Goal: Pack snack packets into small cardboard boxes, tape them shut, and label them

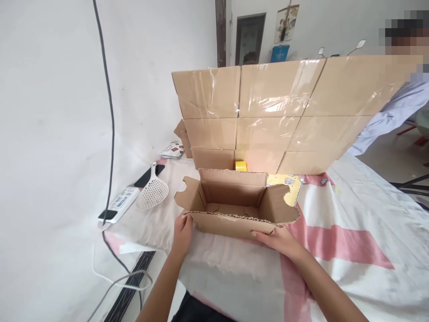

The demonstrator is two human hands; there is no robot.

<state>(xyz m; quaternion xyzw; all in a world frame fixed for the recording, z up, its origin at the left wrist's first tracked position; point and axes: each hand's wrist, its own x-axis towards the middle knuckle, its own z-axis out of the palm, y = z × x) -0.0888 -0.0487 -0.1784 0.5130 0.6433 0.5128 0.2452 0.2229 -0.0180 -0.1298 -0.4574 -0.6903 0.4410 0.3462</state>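
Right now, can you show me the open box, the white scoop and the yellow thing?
open box [231,223]: head view, near front wall.
white scoop [154,191]: head view, holed bowl.
yellow thing [241,166]: head view, top face.
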